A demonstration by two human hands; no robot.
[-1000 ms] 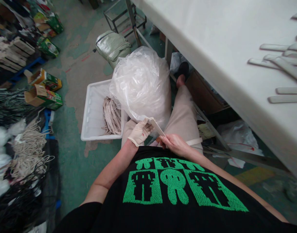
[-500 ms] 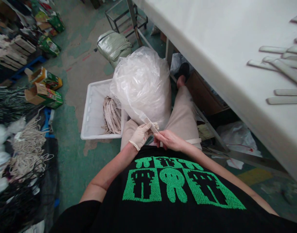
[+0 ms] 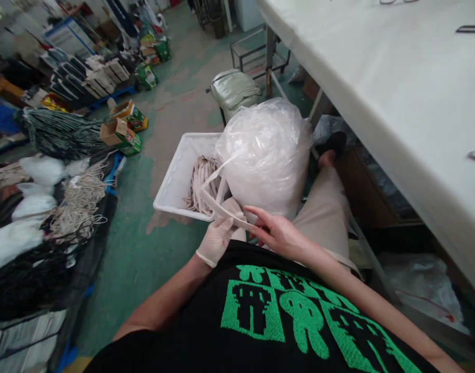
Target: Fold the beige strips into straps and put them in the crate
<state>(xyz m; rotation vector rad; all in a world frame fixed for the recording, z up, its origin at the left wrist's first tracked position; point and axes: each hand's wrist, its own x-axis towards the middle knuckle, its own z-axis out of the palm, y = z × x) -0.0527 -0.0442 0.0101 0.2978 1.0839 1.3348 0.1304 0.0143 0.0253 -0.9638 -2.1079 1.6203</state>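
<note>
The strip (image 3: 213, 201) now bows out over the bin (image 3: 177, 178). My right hand (image 3: 281, 235) has extended a finger. My view has turned left.

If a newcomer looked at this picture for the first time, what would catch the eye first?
Probably the large, bulging, clear plastic bag near the centre, just beyond the hands. Next would come the black shirt with bright green figures, at the bottom. Then perhaps the pale, flat, narrow strip, curving from the bag to the pale-gloved left hand and the bare right hand, which both hold it.
</note>
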